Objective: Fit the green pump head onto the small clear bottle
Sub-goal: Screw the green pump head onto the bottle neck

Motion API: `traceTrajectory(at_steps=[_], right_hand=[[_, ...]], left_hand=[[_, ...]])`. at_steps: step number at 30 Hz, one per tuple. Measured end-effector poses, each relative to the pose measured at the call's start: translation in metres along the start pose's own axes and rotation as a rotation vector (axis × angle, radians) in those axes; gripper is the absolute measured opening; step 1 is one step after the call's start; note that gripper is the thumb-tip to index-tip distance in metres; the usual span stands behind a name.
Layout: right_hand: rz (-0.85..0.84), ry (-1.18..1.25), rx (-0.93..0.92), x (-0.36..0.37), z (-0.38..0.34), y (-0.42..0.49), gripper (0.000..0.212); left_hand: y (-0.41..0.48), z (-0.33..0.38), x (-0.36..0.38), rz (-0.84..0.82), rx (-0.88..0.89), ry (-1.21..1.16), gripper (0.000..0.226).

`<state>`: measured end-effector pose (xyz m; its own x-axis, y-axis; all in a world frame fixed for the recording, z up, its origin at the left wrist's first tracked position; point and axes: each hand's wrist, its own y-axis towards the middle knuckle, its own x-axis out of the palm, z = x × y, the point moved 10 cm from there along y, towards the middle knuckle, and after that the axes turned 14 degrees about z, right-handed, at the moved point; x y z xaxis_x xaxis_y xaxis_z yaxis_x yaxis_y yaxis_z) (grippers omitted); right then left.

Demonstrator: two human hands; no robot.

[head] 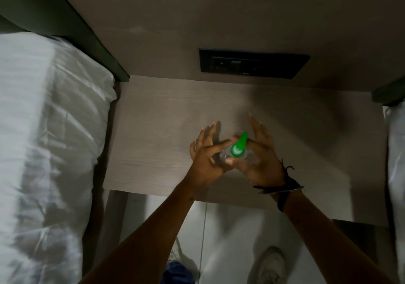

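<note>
Item: small clear bottle (225,154), held above the pale wood-grain bench (153,134), between both my hands near the bench's front half. Its body is mostly hidden by my fingers; only a crinkled clear shoulder shows.

Item: green pump head (239,145), sitting on top of the bottle, spout pointing away from me and slightly right. Whether it is fully seated on the neck I cannot tell.

Item: my left hand (206,154), thumb and forefinger pinching the bottle's left side just below the pump head; the other three fingers spread and pointing away.

Item: my right hand (260,158), cupped around the bottle's right side, thumb at the base of the pump head, fingers held together and extended upward past the spout. Dark cord bracelet (285,185) at that wrist.

Item: black socket panel (252,63), set in the wall behind the bench.

Item: white bedding (43,130), left of the bench; a strip of white fabric at the right edge too.

Item: pale shoe (269,266), on the floor below the bench edge.
</note>
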<state>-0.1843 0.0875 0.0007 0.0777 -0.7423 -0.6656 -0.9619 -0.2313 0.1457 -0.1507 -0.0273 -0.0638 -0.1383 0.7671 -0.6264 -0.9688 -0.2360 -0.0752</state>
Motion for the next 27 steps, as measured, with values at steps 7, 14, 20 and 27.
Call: traceTrajectory(at_steps=[7,14,20,27], right_hand=[[0.031,-0.022,0.076,0.003,0.001,0.004,0.081],[0.088,0.028,-0.032,-0.011,0.0,0.002,0.04],[0.064,0.064,0.015,-0.011,0.001,0.003,0.049],[0.189,0.023,0.064,-0.019,-0.003,0.004,0.05]], left_hand=[[0.003,0.0,-0.005,0.025,0.048,0.01,0.052],[0.0,0.016,-0.01,0.081,0.173,0.043,0.055],[0.003,0.018,-0.008,0.089,0.119,0.02,0.041],[0.0,0.013,-0.006,0.105,0.127,0.035,0.041]])
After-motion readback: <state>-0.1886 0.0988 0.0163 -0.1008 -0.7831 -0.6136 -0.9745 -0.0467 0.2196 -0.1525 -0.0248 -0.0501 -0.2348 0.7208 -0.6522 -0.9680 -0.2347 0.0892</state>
